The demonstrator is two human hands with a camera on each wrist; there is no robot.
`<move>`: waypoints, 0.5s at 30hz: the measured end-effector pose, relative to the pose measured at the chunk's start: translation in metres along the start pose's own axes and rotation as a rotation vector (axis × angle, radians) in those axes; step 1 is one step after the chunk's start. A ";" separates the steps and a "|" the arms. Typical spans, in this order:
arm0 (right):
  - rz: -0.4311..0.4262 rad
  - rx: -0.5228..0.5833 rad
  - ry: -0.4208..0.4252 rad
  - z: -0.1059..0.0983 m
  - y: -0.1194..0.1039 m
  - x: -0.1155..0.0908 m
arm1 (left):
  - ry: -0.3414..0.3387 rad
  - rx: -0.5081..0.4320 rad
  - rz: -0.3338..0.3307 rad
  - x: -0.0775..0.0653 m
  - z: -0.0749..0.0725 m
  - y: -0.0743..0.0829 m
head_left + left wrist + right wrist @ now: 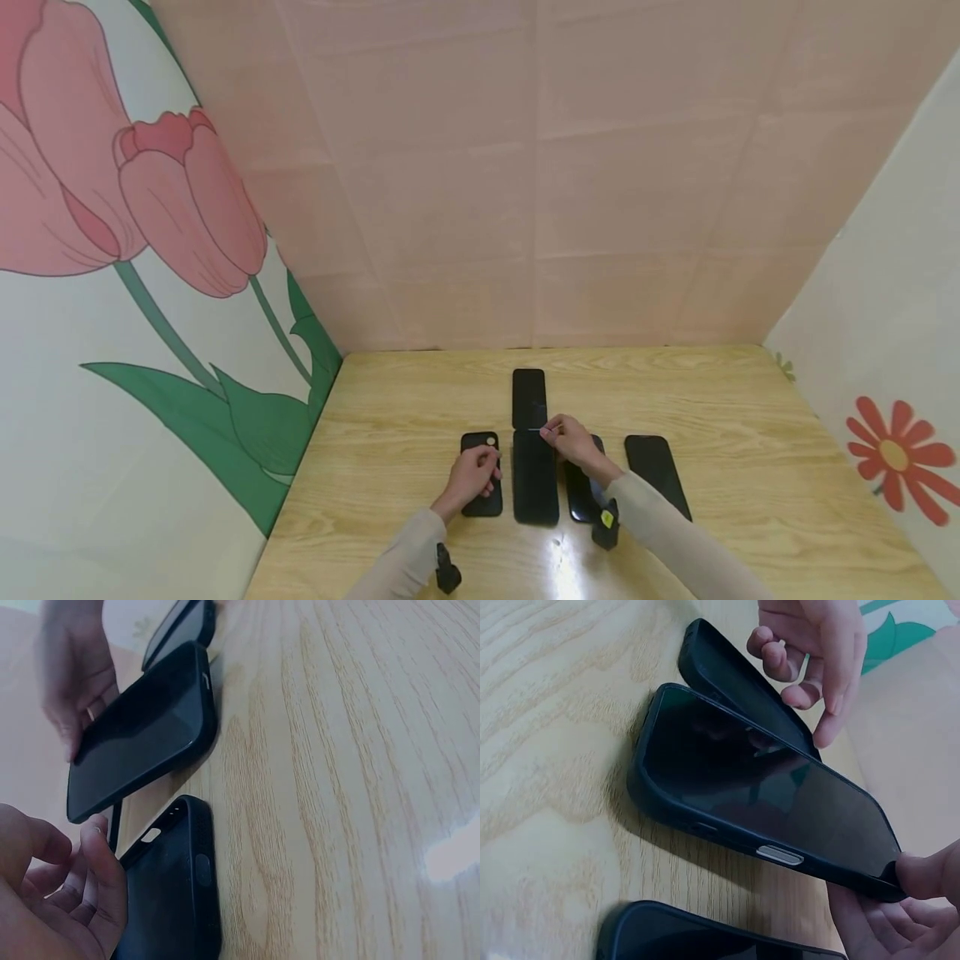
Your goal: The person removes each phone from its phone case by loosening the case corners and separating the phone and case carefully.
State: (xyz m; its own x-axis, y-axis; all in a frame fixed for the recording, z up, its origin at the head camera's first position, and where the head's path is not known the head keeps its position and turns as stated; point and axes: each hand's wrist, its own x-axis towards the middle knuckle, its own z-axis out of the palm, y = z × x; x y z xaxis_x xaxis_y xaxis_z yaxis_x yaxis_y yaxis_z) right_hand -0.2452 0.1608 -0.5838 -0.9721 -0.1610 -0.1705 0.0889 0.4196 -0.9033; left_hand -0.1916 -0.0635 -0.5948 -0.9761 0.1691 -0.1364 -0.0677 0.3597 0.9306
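My right hand (572, 440) pinches a dark-screened smartphone in a black case (536, 487) at its far right corner, thumb on the screen side and fingers beneath. In the right wrist view that phone (772, 795) slants with its far end raised off the table, side buttons showing. Left of it lies an empty black phone case (482, 504), its camera cutout at the far end; its hollow inside (161, 907) shows in the left wrist view. Over this case hovers my left hand (474, 468), fingers loosely bent and holding nothing.
Another dark phone (529, 396) lies just beyond the held one. To the right are a phone (580, 496) partly under my right wrist and a further phone (658, 471). The wooden table (420, 392) meets a pink wall covering (450, 208) at the back.
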 end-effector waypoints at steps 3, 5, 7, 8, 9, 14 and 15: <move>0.002 -0.014 0.006 0.000 -0.001 0.001 | 0.001 0.000 0.002 0.000 0.000 -0.001; 0.008 -0.003 0.011 0.001 -0.002 0.001 | 0.000 -0.001 0.000 0.000 0.001 -0.001; 0.028 0.026 0.025 0.001 -0.002 0.001 | -0.001 -0.003 -0.001 0.000 0.001 -0.001; 0.033 0.037 0.031 0.001 -0.002 0.002 | -0.001 -0.006 -0.002 0.000 0.001 0.000; 0.033 0.043 0.039 0.001 -0.002 0.002 | -0.001 -0.007 -0.004 0.000 0.001 0.000; 0.022 0.015 0.080 0.001 0.000 0.004 | 0.006 -0.013 0.002 -0.001 0.002 0.001; 0.019 0.006 0.087 0.001 0.000 0.004 | 0.007 -0.013 0.003 -0.001 0.002 0.001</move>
State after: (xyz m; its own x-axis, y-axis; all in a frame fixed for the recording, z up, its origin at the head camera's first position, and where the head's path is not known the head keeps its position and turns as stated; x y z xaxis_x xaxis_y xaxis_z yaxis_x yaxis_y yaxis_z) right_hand -0.2487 0.1589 -0.5853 -0.9853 -0.0747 -0.1533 0.1089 0.4168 -0.9025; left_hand -0.1905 -0.0614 -0.5947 -0.9778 0.1637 -0.1310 -0.0672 0.3472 0.9354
